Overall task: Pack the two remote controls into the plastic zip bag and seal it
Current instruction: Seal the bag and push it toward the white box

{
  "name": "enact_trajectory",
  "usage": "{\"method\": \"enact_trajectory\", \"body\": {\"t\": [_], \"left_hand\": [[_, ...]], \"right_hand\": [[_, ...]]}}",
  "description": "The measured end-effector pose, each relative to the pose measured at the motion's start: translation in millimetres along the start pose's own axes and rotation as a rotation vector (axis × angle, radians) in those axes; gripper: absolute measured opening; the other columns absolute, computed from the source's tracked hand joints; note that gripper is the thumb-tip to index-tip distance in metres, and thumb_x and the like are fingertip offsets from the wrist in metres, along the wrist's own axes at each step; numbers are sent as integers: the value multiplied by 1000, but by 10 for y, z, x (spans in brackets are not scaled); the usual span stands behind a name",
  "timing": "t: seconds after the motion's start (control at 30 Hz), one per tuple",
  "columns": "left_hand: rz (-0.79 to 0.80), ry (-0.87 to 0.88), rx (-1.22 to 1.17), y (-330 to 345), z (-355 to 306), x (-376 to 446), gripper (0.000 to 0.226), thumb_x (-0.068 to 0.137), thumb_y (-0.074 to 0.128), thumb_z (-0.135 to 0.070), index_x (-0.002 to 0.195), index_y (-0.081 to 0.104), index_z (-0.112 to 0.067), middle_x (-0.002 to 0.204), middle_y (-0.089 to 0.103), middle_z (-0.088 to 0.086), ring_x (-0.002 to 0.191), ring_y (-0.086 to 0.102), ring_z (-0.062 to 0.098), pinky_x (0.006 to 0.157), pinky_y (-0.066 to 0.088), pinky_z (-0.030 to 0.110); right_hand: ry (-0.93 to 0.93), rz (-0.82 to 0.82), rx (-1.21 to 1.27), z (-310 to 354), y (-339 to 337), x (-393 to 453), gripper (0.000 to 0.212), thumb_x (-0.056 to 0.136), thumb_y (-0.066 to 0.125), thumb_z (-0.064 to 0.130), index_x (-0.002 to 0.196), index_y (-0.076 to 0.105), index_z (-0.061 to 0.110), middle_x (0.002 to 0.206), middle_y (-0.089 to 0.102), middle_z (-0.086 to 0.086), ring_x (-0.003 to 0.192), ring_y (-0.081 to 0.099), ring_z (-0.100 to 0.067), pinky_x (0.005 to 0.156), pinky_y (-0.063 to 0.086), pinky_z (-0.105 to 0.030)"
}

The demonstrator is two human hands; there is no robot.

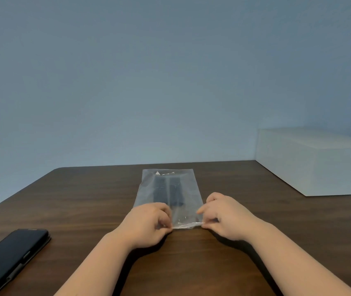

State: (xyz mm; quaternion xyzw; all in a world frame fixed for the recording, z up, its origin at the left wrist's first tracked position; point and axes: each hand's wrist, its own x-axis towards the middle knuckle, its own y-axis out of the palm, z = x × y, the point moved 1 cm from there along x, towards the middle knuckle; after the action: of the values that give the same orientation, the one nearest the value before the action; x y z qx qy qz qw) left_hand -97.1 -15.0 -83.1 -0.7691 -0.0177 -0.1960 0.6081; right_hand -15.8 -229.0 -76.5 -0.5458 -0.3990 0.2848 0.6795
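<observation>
Thin, slippery bag (168, 189) flat on bench (84, 199), 2 remotes (167, 189) inside; left grip (149, 223) and right grip (221, 216) pinching near zip edge; probably best pressed along that strip.

Dim, soft-focus picture; dark shadows beneath both forearms, edges bowed.

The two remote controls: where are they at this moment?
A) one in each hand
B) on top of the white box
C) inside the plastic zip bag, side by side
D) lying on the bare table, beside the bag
C: the two remote controls show as dark shapes through the clear plastic zip bag, while the left hand and the right hand pinch the bag's near edge.
</observation>
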Motion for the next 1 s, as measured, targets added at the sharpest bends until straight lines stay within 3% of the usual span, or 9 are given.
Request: {"method": "enact_trajectory", "body": {"t": [0.1, 0.27, 0.4, 0.53, 0.63, 0.7, 0.8, 0.87, 1.0], "left_hand": [[3, 27, 62, 3, -86, -9, 16, 83, 56, -31, 85, 71, -26, 99, 66, -13, 87, 59, 8, 67, 44, 21], [-4, 50, 97, 38, -176, -58, 22, 85, 51, -37, 95, 69, -29, 110, 65, -15, 101, 57, 6, 75, 46, 23], [94, 35, 29, 61, -274, -65, 39, 85, 43, -56, 103, 66, -31, 121, 60, -19, 110, 50, 1, 88, 47, 27], [162, 21, 21, 57, -317, -90, 66, 79, 26, -73, 99, 66, -25, 117, 62, -14, 107, 52, 4, 88, 48, 31], [76, -62, -37, 76, -310, -108, 56, 87, 29, -61, 76, 66, -20, 102, 66, -12, 92, 56, 5, 82, 49, 32], [-85, -129, -21, 76, -269, -85, 43, 89, 38, -52, 64, 55, -21, 81, 63, -6, 75, 55, 9, 74, 49, 34], [-219, -289, 24, 42, -145, -33, 22, 89, 50, -38, 101, 60, -22, 105, 58, -5, 88, 57, 14, 80, 51, 33], [-89, -399, 62, 74, -34, 12, 38, 88, 49, -39, 122, 46, -21, 128, 47, -3, 109, 52, 19, 90, 46, 33], [137, -492, 177, 147, 17, 124, 31, 86, 34, -50, 102, 46, -26, 126, 50, -6, 116, 38, 20, 92, 39, 40]], "right_hand": [[8, -42, -67, -18, 35, -79, 20, 90, 55, 26, 87, 74, 21, 107, 71, 5, 106, 54, -14, 90, 46, -34], [44, 2, -161, -12, 41, -205, 24, 87, 45, 24, 66, 56, 21, 91, 68, 1, 92, 62, -24, 78, 50, -36], [125, 97, -149, -8, -43, -369, 36, 80, 31, 36, 68, 58, 16, 103, 71, 2, 114, 57, -17, 89, 49, -37], [297, 6, -39, 58, -24, -330, 49, 97, 28, 42, 84, 67, 15, 118, 68, -2, 133, 41, -11, 100, 43, -35], [314, -83, -14, 115, 45, -157, 31, 99, 33, 33, 91, 59, 17, 117, 63, -2, 131, 42, -18, 98, 44, -37], [278, -24, -14, 163, 135, -38, 30, 100, 34, 31, 111, 54, 12, 127, 55, -4, 133, 37, -20, 102, 40, -39], [255, 111, 0, 222, 232, 53, 43, 101, 30, 34, 134, 40, 9, 140, 45, -7, 131, 38, -23, 108, 34, -40], [251, 159, 4, 197, 252, 48, 49, 101, 26, 38, 141, 32, 10, 150, 35, -7, 136, 32, -23, 113, 26, -40], [248, 251, -1, 93, 255, 8, 57, 101, 18, 43, 150, 9, 16, 161, 6, 0, 147, 5, -16, 119, 6, -41]]}}
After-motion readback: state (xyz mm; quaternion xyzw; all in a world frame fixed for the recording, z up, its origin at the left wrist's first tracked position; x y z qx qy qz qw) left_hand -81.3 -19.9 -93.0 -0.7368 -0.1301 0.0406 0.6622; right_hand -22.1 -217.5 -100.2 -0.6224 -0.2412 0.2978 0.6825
